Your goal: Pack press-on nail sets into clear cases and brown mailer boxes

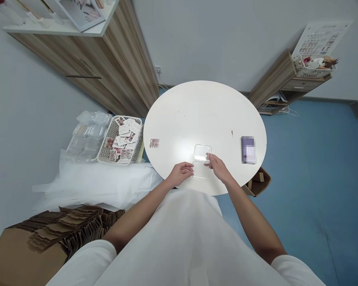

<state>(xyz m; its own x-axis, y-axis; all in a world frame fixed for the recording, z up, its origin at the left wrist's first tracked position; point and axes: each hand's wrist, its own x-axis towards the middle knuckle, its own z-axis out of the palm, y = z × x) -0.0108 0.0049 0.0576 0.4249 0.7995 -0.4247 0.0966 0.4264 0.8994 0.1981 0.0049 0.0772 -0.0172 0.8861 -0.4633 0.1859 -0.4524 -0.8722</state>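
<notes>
A clear plastic case [201,170] lies opened out at the near edge of the round white table [197,107], its two halves joined at a middle hinge. My left hand [181,174] holds the left edge of its nearer half between bent fingers. At the right side, near the hinge, my right hand [217,165] grips the case with its fingers on the edge. Toward the table's left edge lies a small card of reddish pieces [154,143]. A purple item [248,150], partly pixelated, rests at the right.
Left of the table, a white basket [100,155] holds cards and small packs, beside stacked clear cases [91,137]. White sheets [107,182] and folded cardboard [32,246] lie nearer. A cardboard box [264,183] sits under the table's right edge.
</notes>
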